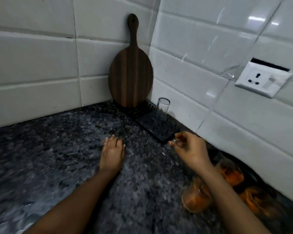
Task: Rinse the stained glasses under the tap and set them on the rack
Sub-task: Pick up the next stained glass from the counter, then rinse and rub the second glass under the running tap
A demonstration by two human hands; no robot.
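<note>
A clear glass (162, 105) stands upside down at the far end of the black rack (156, 128), beside the tiled wall. Several glasses with orange stains stand on the counter at lower right, one (195, 198) below my right forearm, another (233, 173) behind it, a third (255, 198) further right. My left hand (112, 153) rests flat on the counter, fingers spread, holding nothing. My right hand (190, 148) hovers just off the rack's near corner, fingers loosely curled and empty. The picture is motion-blurred.
A dark wooden cutting board (130, 78) leans in the corner of the white tiled walls, just behind the rack. A white wall socket (262, 81) sits on the right wall. The speckled dark granite counter (57, 157) stretches to the left.
</note>
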